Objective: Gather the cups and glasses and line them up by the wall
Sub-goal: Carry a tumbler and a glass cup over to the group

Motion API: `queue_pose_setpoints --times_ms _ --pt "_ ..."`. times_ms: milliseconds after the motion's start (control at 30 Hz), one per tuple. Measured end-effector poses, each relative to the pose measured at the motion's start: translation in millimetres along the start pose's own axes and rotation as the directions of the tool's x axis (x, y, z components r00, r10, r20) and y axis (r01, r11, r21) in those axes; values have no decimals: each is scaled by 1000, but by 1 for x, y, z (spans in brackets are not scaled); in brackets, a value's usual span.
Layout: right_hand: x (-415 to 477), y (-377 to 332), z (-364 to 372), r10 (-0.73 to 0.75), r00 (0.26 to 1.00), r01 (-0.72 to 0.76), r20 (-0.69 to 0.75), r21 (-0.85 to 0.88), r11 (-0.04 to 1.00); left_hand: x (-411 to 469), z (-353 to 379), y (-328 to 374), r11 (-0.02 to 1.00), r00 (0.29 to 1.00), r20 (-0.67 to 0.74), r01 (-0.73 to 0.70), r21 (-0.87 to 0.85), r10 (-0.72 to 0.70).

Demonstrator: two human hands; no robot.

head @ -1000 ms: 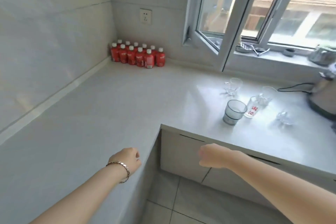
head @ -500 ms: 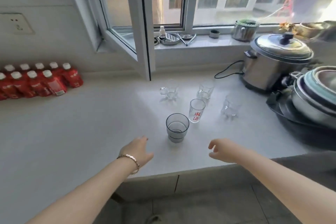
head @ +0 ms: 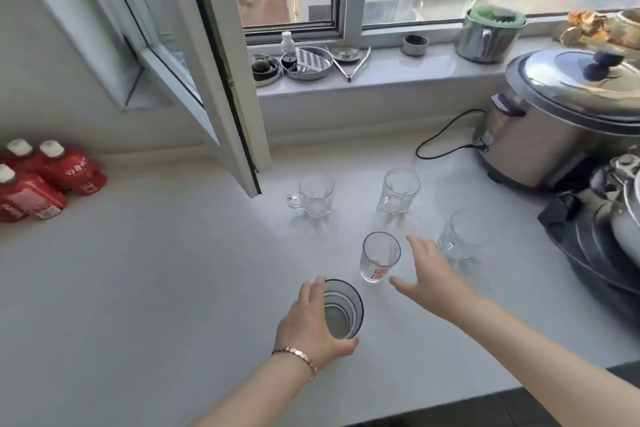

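Note:
Several glasses stand on the white counter (head: 145, 288). Nearest is a grey-tinted tumbler (head: 343, 312); my left hand (head: 311, 322) is wrapped around its left side, thumb under its near edge. Just beyond it is a clear glass with red print (head: 379, 258). My right hand (head: 427, 274) hovers open right beside that glass, fingers spread, not touching it. Further back are a clear handled mug (head: 313, 196) and a second handled mug (head: 398, 192). A third clear mug (head: 462, 236) sits behind my right hand's fingertips.
An open window sash (head: 221, 87) juts over the counter, left of the mugs. Red bottles (head: 41, 180) stand at the left by the wall. A steel cooker (head: 561, 121) with its black cord (head: 440, 137) and stacked pots (head: 609, 236) fill the right side.
The view has swung right and closer to the glasses. My left hand reached forward and closed around the grey tumbler; my right hand moved up beside the red-printed glass.

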State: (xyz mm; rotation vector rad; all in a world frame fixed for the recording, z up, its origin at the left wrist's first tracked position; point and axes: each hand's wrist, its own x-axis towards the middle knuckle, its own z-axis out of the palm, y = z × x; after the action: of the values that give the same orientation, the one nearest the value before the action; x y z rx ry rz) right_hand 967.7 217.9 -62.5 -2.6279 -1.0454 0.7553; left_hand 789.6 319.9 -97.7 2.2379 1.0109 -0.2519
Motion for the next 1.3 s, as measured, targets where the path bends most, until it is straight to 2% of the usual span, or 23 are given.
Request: queue_pose_setpoints --times_ms 133,267,400,533,633,800,967,1067,1133,1300 --pt "37 -7 2 -113 993 113 27 8 994 -1 6 5 993 993 -59 93 -78 -98" --pt "56 0 11 -172 977 175 126 -14 984 -4 15 19 940 944 -155 251 -231 -290" --pt "64 11 11 -239 961 225 142 104 969 -11 25 31 811 822 -264 346 -473 -505" --pt "64 9 4 -350 912 322 216 154 934 -36 28 37 613 638 -310 329 -718 -705" --pt "50 -14 4 -485 815 465 316 142 874 -76 31 33 491 506 -305 288 -822 -807" --pt "-11 -69 28 -687 579 725 439 106 680 -176 57 19 361 246 -308 212 -908 -919" --pt "-108 -108 82 -755 343 859 559 139 493 -303 99 12 257 -21 -265 184 -949 -964" --pt "-182 -121 117 -768 230 901 597 167 400 -385 133 12 211 -158 -241 186 -960 -958" --pt "-236 -126 140 -766 159 916 622 197 350 -443 159 13 194 -226 -233 179 -964 -946" --pt "-363 -135 188 -755 22 934 656 255 249 -572 216 17 167 -333 -211 157 -973 -919"
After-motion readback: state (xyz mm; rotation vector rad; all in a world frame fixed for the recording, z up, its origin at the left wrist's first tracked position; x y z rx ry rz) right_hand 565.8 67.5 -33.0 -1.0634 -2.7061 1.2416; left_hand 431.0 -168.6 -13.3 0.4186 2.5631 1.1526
